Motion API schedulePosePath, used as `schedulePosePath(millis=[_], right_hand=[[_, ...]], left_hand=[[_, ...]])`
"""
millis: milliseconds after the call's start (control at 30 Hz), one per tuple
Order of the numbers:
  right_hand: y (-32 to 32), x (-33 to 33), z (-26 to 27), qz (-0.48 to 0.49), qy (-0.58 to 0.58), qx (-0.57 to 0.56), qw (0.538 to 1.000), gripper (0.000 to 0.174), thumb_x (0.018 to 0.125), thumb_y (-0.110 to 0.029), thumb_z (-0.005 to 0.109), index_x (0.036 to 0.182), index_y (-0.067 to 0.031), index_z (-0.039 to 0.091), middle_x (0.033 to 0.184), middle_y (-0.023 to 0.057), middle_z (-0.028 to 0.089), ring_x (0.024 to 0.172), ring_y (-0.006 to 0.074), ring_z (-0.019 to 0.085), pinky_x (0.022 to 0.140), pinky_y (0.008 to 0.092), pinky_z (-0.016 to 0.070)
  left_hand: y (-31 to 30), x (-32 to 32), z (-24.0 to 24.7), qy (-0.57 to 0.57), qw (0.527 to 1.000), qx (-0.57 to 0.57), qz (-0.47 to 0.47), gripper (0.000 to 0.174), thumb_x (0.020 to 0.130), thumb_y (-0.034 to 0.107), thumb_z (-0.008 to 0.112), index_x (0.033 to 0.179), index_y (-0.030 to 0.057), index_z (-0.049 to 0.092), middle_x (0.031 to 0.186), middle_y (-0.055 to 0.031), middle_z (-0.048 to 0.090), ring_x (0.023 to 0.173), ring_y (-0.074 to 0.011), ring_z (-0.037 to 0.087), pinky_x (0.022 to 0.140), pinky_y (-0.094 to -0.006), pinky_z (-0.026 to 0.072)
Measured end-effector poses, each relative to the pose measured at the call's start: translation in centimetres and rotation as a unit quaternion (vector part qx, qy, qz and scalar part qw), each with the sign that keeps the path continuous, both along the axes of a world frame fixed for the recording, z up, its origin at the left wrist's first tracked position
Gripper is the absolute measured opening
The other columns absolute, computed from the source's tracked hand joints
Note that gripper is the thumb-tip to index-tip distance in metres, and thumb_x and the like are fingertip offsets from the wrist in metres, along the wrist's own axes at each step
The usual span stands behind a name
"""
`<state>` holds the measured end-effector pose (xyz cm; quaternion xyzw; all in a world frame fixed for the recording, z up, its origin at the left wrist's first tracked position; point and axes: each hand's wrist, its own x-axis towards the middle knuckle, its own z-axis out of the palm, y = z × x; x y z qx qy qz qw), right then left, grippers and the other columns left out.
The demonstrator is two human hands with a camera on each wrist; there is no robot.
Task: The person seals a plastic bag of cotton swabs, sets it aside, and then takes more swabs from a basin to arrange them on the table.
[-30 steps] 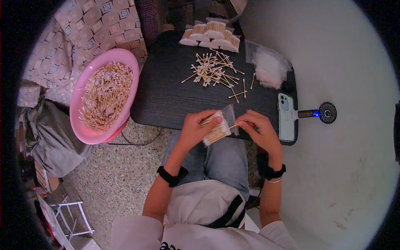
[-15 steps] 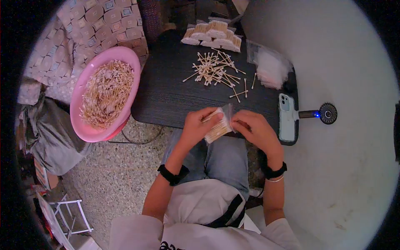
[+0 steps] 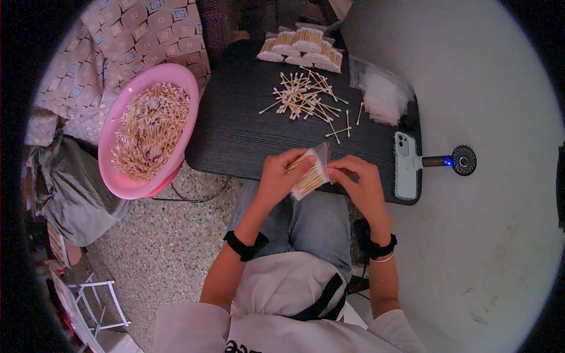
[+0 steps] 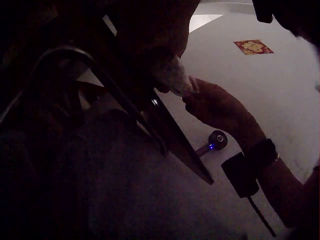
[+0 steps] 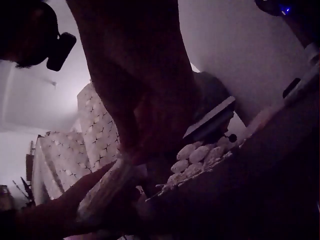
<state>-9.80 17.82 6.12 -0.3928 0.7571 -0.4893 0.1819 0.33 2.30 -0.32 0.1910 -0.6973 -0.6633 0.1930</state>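
Note:
A small clear zip bag packed with cotton swabs is gripped by the left hand, its thumb lying across the front. The bag's clear mouth end points right. There the right hand pinches the edge of the bag between thumb and fingers. In the dark left wrist view, the right hand meets the pale end of the bag. The right wrist view has the filled bag below the right hand. Loose cotton swabs lie scattered on the black table.
Filled swab bags are stacked at the table's back. Flat clear bags lie at the right, with a phone and a small fan at the edge. Left of the table stands a pink basin full of swabs.
A swab showed between the right fingers at the bag's mouth one second ago; now they pinch the bag's edge. The left hand keeps its grip, with the bag slightly shifted.

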Motion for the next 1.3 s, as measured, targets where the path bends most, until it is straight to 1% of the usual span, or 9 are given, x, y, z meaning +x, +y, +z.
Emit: schedulePosePath(millis=[367,467,567,667,867,967,1067,1167,1300], right_hand=[[0.2,2.5,-0.5,-0.05,0.153,-0.011,0.987,0.025,0.074,-0.01,0.073,0.098,-0.0045,0.069,0.086,0.0086,0.06,0.075,0.0188,0.059,0.066,0.0279,0.047],[0.1,2.7,-1.4,-0.058,0.135,-0.024,0.989,0.026,0.074,-0.009,0.073,0.099,-0.0039,0.068,0.089,0.0082,0.06,0.074,0.0167,0.059,0.066,0.0269,0.0475],[-0.2,3.1,-1.0,-0.109,0.037,-0.04,0.993,0.025,0.073,-0.007,0.073,0.098,-0.003,0.068,0.091,0.0079,0.06,0.072,0.015,0.059,0.065,0.026,0.048],[-0.8,3.4,-2.0,-0.143,0.031,-0.098,0.984,0.024,0.073,-0.005,0.073,0.096,-0.0026,0.068,0.092,0.0074,0.061,0.07,0.0135,0.058,0.064,0.025,0.048],[-1.1,3.3,-2.4,-0.146,0.056,-0.068,0.985,0.024,0.073,-0.006,0.074,0.095,-0.0017,0.067,0.094,0.0072,0.061,0.073,0.0149,0.059,0.065,0.0251,0.0476],[-1.5,3.5,-3.3,-0.132,0.028,-0.12,0.984,0.02,0.073,-0.006,0.073,0.092,-0.0014,0.067,0.097,0.007,0.06,0.077,0.0156,0.06,0.067,0.0255,0.0483],[-1.6,3.3,-3.7,-0.097,-0.024,-0.159,0.982,0.027,0.075,-0.003,0.072,0.101,-0.0011,0.064,0.102,0.0075,0.06,0.082,0.0151,0.061,0.071,0.0258,0.0499],[-2.1,3.8,-3.0,-0.088,-0.25,-0.184,0.946,0.04,0.077,0.0,0.071,0.114,-0.0004,0.055,0.106,0.0098,0.059,0.086,0.0145,0.062,0.073,0.0257,0.0513],[-3.2,4.6,-3.3,-0.093,-0.204,-0.197,0.954,0.048,0.077,0.001,0.07,0.12,0.0003,0.048,0.105,0.0105,0.059,0.086,0.0134,0.062,0.073,0.0247,0.0521]], left_hand=[[0.3,-0.2,0.6,-0.001,0.999,0.019,0.033,0.031,0.084,0.026,0.066,0.098,-0.0016,0.067,0.08,-0.0078,0.069,0.072,-0.0076,0.061,0.065,-0.024,0.0493],[0.1,-0.1,0.3,0.007,0.999,0.028,0.035,0.03,0.085,0.025,0.065,0.099,-0.002,0.067,0.08,-0.0079,0.069,0.073,-0.0077,0.061,0.066,-0.0242,0.0496],[0.3,-0.3,0.4,0.014,0.998,0.035,0.053,0.03,0.087,0.025,0.064,0.1,-0.0019,0.067,0.081,-0.0075,0.069,0.073,-0.0074,0.061,0.066,-0.0241,0.0494],[0.4,-0.6,0.0,0.018,0.994,0.083,0.065,0.03,0.088,0.025,0.063,0.099,-0.0022,0.067,0.08,-0.0064,0.069,0.072,-0.0069,0.06,0.065,-0.0239,0.0488],[0.6,-0.6,0.4,0.033,0.993,0.07,0.089,0.03,0.089,0.025,0.061,0.095,-0.0031,0.066,0.079,-0.005,0.067,0.072,-0.0063,0.058,0.063,-0.023,0.0471],[0.5,-0.6,0.6,0.04,0.991,0.093,0.084,0.029,0.09,0.025,0.06,0.095,-0.0026,0.066,0.08,-0.0036,0.066,0.072,-0.006,0.057,0.065,-0.0225,0.0468],[0.2,-0.5,-0.3,0.052,0.986,0.134,0.083,0.029,0.091,0.025,0.058,0.098,-0.0026,0.064,0.082,-0.0025,0.065,0.073,-0.0056,0.056,0.065,-0.0221,0.0464],[0.1,-0.9,0.2,0.056,0.985,0.142,0.085,0.029,0.092,0.025,0.057,0.099,-0.0029,0.063,0.083,-0.0022,0.064,0.073,-0.0055,0.056,0.065,-0.0217,0.0459],[-0.1,-0.9,-0.1,0.07,0.979,0.154,0.109,0.029,0.093,0.025,0.055,0.097,-0.0028,0.063,0.082,-0.002,0.063,0.073,-0.0049,0.055,0.064,-0.0214,0.0453]])
